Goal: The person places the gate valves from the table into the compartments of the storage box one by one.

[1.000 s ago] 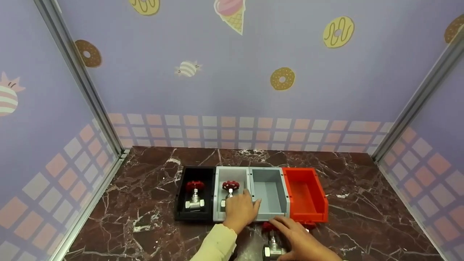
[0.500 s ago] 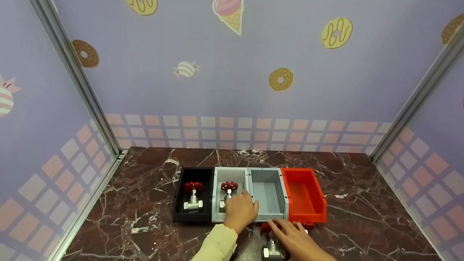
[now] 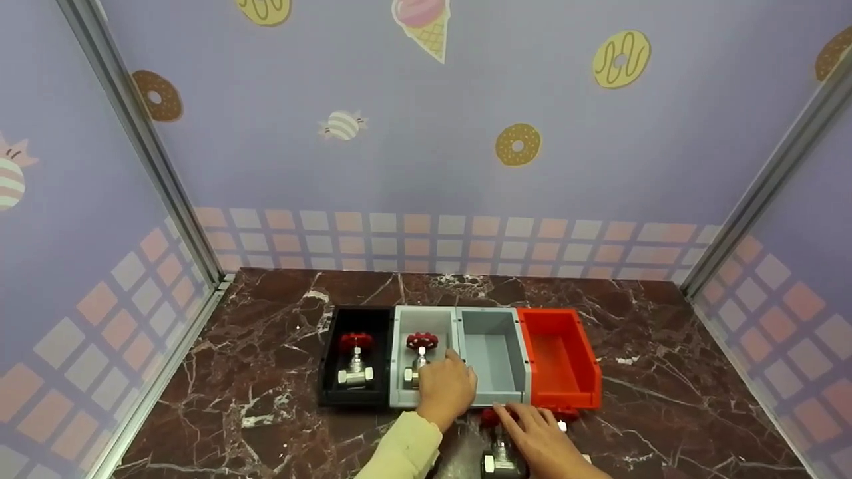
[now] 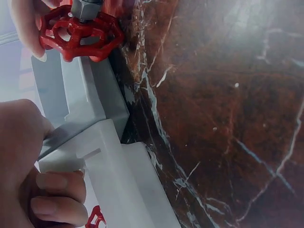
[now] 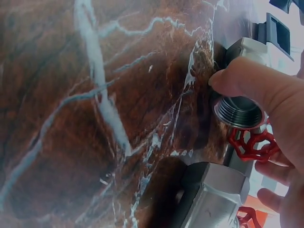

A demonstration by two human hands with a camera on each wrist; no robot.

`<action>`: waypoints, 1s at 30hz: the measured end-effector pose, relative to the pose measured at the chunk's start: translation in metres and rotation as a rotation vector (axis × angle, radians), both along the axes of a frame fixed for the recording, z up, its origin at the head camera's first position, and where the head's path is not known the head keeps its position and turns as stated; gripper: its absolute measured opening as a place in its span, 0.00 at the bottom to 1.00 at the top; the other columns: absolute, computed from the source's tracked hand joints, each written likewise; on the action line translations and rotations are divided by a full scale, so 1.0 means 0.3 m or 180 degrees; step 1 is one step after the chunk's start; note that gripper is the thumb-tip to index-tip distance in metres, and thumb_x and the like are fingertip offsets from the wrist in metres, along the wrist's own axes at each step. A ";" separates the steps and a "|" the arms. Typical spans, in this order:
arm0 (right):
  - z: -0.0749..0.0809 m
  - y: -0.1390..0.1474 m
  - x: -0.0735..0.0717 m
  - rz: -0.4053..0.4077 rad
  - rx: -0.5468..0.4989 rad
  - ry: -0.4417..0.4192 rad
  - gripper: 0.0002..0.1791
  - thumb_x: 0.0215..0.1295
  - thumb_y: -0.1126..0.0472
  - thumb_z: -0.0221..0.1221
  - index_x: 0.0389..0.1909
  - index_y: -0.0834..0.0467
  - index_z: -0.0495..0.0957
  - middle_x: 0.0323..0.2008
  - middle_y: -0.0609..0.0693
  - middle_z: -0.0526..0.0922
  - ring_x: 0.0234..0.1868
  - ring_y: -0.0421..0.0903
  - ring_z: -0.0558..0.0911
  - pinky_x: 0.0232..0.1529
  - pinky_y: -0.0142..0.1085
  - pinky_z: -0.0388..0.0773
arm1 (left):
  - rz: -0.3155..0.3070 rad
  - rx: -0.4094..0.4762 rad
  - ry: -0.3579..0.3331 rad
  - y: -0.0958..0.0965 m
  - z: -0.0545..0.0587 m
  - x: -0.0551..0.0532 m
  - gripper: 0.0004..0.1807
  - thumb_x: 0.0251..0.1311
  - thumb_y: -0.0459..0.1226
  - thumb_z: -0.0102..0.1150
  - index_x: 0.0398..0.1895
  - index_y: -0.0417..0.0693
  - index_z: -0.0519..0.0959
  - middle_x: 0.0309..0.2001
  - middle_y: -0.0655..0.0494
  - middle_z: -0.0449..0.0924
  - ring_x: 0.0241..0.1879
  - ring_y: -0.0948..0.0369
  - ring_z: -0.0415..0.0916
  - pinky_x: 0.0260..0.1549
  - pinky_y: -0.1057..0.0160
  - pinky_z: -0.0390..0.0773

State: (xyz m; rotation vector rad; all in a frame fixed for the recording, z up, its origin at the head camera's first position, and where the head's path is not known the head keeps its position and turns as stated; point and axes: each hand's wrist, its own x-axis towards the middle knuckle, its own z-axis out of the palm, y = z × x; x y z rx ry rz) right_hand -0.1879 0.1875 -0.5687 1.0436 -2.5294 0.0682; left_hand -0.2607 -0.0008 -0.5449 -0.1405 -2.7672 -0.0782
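My left hand [image 3: 447, 389] grips the wall between the white bin [image 3: 426, 319] and the grey bin [image 3: 489, 362]. In the left wrist view its fingers [image 4: 57, 199] curl over on the white bin's side. A metal valve with a red handwheel [image 3: 422, 340] lies in the white bin, partly behind that hand. My right hand [image 3: 542, 439] holds another valve [image 3: 499, 462] on the table before the grey bin. Its thumb [image 5: 237, 76] rests on the valve's threaded body, with the fingers near the red wheel [image 5: 254, 145]. One more valve [image 5: 216, 194] stands beside it.
The black bin [image 3: 356, 398] at the left end of the row holds a similar valve [image 3: 356, 372]. An orange-red bin [image 3: 556, 362] forms the right end. Dark red marbled tabletop [image 3: 266, 372] surrounds the row, with patterned panels [image 3: 426, 179] behind and at both sides.
My right hand has shifted slightly, and its thumb, visible one second ago in the head view, is hidden now. My left hand stays at the bin wall with only a tiny shift.
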 end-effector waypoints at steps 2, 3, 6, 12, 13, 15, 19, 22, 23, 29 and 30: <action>0.000 0.000 -0.001 -0.0005 -0.0005 -0.0044 0.61 0.37 0.18 0.59 0.65 0.59 0.68 0.52 0.54 0.74 0.49 0.49 0.76 0.44 0.45 0.72 | -0.0007 -0.0016 0.0001 0.002 -0.002 0.003 0.27 0.60 0.52 0.55 0.46 0.36 0.79 0.18 0.51 0.81 0.17 0.55 0.78 0.16 0.56 0.70; 0.000 0.001 -0.002 0.0006 -0.0013 -0.0059 0.61 0.37 0.18 0.59 0.65 0.59 0.68 0.52 0.53 0.74 0.49 0.49 0.76 0.44 0.45 0.72 | -0.0004 -0.0018 -0.0008 0.002 -0.002 0.004 0.27 0.60 0.52 0.55 0.46 0.36 0.79 0.19 0.50 0.81 0.17 0.55 0.78 0.17 0.56 0.70; 0.000 0.002 -0.006 0.0069 -0.0070 -0.0063 0.62 0.36 0.18 0.59 0.65 0.60 0.68 0.51 0.53 0.74 0.49 0.49 0.76 0.44 0.45 0.72 | -0.0016 -0.0059 -0.0012 0.003 -0.002 0.006 0.27 0.61 0.52 0.54 0.46 0.35 0.78 0.17 0.51 0.80 0.17 0.55 0.78 0.16 0.57 0.71; -0.004 0.012 -0.011 0.0168 -0.0163 -0.0039 0.61 0.35 0.19 0.62 0.62 0.62 0.70 0.51 0.55 0.75 0.48 0.50 0.76 0.43 0.45 0.72 | -0.0036 -0.0094 -0.0090 0.005 0.003 0.007 0.26 0.63 0.52 0.53 0.45 0.35 0.77 0.17 0.52 0.80 0.16 0.56 0.77 0.16 0.58 0.69; -0.004 0.014 -0.011 0.0171 -0.0164 -0.0046 0.60 0.35 0.19 0.62 0.61 0.62 0.71 0.51 0.55 0.75 0.48 0.50 0.76 0.43 0.45 0.72 | -0.0036 -0.0088 -0.0104 0.005 0.002 0.006 0.26 0.63 0.52 0.53 0.44 0.35 0.77 0.17 0.52 0.80 0.17 0.56 0.77 0.16 0.57 0.69; -0.005 0.020 -0.011 0.0180 -0.0172 -0.0086 0.59 0.37 0.20 0.61 0.61 0.62 0.71 0.51 0.56 0.76 0.49 0.51 0.76 0.44 0.46 0.73 | -0.0036 -0.0080 -0.0153 0.005 0.002 0.005 0.26 0.63 0.52 0.52 0.45 0.35 0.77 0.18 0.52 0.80 0.17 0.56 0.78 0.17 0.57 0.70; -0.004 0.032 -0.009 0.0235 -0.0216 -0.0136 0.58 0.38 0.20 0.61 0.61 0.62 0.71 0.51 0.56 0.75 0.49 0.51 0.76 0.44 0.47 0.73 | -0.0034 -0.0075 -0.0201 0.007 -0.001 0.004 0.26 0.64 0.51 0.52 0.45 0.35 0.76 0.19 0.52 0.81 0.18 0.55 0.78 0.18 0.56 0.70; 0.003 0.041 -0.006 0.0289 -0.0275 -0.0126 0.59 0.38 0.20 0.61 0.60 0.63 0.71 0.51 0.57 0.75 0.50 0.51 0.76 0.44 0.48 0.74 | -0.0037 -0.0062 -0.0173 0.010 -0.004 0.004 0.24 0.64 0.52 0.52 0.42 0.36 0.76 0.18 0.52 0.80 0.18 0.55 0.78 0.17 0.56 0.70; 0.007 0.043 -0.004 0.0299 -0.0298 -0.0134 0.59 0.38 0.20 0.61 0.61 0.63 0.71 0.52 0.57 0.75 0.50 0.51 0.76 0.44 0.48 0.74 | -0.0044 -0.0060 -0.0159 0.011 -0.006 0.004 0.24 0.64 0.51 0.52 0.41 0.36 0.76 0.18 0.53 0.79 0.18 0.55 0.78 0.17 0.56 0.70; 0.049 0.056 0.003 0.0252 -0.0427 -0.0439 0.62 0.34 0.22 0.66 0.65 0.62 0.68 0.56 0.57 0.73 0.55 0.50 0.74 0.48 0.51 0.74 | -0.0060 -0.0090 -0.0200 0.012 -0.001 0.001 0.25 0.64 0.51 0.51 0.43 0.35 0.75 0.18 0.52 0.79 0.18 0.55 0.78 0.17 0.57 0.70; 0.058 0.058 0.003 0.0224 -0.0420 -0.0509 0.62 0.33 0.25 0.69 0.65 0.62 0.67 0.57 0.57 0.73 0.56 0.50 0.73 0.49 0.51 0.74 | -0.0060 -0.0088 -0.0210 0.012 0.001 0.001 0.25 0.65 0.51 0.51 0.44 0.35 0.75 0.18 0.52 0.79 0.18 0.55 0.78 0.17 0.57 0.70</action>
